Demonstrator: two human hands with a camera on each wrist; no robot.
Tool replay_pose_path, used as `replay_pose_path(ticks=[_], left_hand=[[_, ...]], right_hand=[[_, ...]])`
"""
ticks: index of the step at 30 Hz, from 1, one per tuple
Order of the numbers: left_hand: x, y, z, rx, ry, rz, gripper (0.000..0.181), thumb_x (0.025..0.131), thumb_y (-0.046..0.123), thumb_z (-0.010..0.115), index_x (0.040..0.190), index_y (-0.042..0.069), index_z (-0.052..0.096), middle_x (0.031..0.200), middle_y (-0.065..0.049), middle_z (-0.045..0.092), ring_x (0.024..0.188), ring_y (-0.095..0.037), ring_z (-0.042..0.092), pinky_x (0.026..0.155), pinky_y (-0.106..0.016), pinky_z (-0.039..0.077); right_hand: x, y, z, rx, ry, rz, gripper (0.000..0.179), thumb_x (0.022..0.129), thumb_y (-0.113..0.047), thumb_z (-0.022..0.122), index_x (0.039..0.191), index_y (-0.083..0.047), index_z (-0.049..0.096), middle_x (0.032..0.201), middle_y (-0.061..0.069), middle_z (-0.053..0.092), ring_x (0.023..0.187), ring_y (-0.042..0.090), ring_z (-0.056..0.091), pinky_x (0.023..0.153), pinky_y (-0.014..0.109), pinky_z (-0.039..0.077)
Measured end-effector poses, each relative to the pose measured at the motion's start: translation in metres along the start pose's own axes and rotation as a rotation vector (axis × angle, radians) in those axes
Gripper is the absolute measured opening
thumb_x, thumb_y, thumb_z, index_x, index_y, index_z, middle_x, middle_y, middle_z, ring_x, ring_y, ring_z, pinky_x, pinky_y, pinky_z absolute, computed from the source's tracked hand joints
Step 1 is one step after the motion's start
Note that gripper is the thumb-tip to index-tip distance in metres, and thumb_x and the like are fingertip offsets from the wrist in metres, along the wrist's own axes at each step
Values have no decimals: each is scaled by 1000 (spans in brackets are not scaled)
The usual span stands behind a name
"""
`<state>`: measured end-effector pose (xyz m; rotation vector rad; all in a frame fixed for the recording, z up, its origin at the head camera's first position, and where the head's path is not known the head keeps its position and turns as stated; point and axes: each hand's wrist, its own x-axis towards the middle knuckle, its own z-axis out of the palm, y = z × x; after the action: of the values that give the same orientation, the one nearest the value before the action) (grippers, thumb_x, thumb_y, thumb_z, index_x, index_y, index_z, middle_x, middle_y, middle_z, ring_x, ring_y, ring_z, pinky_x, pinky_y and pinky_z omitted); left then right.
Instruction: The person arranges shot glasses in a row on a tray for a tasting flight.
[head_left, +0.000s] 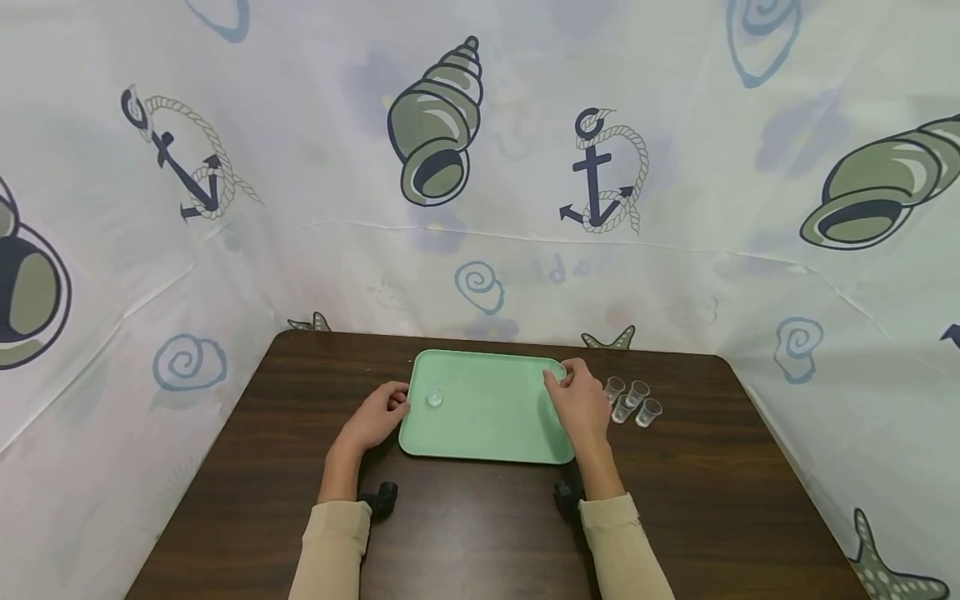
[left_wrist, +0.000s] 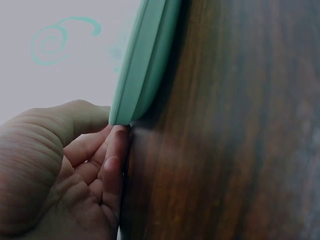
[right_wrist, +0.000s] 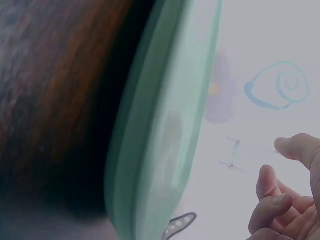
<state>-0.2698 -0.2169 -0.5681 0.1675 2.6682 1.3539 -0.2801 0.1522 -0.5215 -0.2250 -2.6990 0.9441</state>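
Note:
A light green rectangular tray (head_left: 487, 417) lies on the table. My left hand (head_left: 378, 415) pinches its left edge; the left wrist view shows the thumb (left_wrist: 85, 117) at the rim and the fingers beneath. Over the tray's far right corner is my right hand (head_left: 581, 404), with the thumb and fingers around a small clear cup (right_wrist: 234, 152). That cup is faint, its outline partly lost against the pale backdrop. Another clear cup (head_left: 435, 397) stands on the left part of the tray.
Several more clear small cups (head_left: 648, 412) stand close together right of the tray, one partly behind the right hand. The dark wooden table (head_left: 480, 525) meets a pale patterned cloth (head_left: 517, 200) at its far edge and sides.

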Motion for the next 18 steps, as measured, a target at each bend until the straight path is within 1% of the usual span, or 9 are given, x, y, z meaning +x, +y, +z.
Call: replay_pose_path(ticks=[4, 7, 9, 12, 18], left_hand=[[-1, 2, 0, -2, 1, -2, 46, 112, 16, 56, 153, -5, 51, 129, -20, 61, 115, -31, 60, 101, -51, 51], [-2, 3, 0, -3, 1, -1, 45, 112, 15, 56, 152, -5, 51, 129, -20, 61, 115, -31, 60, 101, -51, 51], [-2, 3, -1, -2, 1, 2, 45, 112, 15, 56, 152, -5, 51, 129, -20, 61, 115, -32, 60, 101, -51, 51], [-2, 3, -1, 2, 3, 5, 45, 112, 15, 56, 152, -5, 51, 129, -21, 61, 115, -32, 61, 101, -52, 52], [0, 0, 0, -3, 4, -1, 45, 112, 16, 56, 152, -5, 52, 129, -20, 61, 115, -32, 61, 101, -52, 52]], right_hand=[[1, 0, 3, 45, -38, 11, 48, 102, -51, 70, 134, -15, 69, 95, 1, 74, 70, 18, 65, 61, 36, 47], [1, -1, 5, 109, -77, 20, 49, 101, -51, 71, 133, -14, 70, 96, 2, 75, 71, 18, 66, 59, 34, 46], [1, -3, 6, 166, -102, 18, 49, 101, -49, 72, 134, -13, 70, 96, 3, 74, 70, 19, 65, 58, 34, 46], [0, -8, 8, 222, -138, 9, 49, 101, -48, 73, 135, -14, 70, 96, 5, 73, 69, 19, 65, 58, 35, 46], [-4, -19, 11, 269, -184, 0, 49, 101, -47, 74, 137, -13, 70, 98, 7, 73, 70, 21, 63, 61, 35, 47]])
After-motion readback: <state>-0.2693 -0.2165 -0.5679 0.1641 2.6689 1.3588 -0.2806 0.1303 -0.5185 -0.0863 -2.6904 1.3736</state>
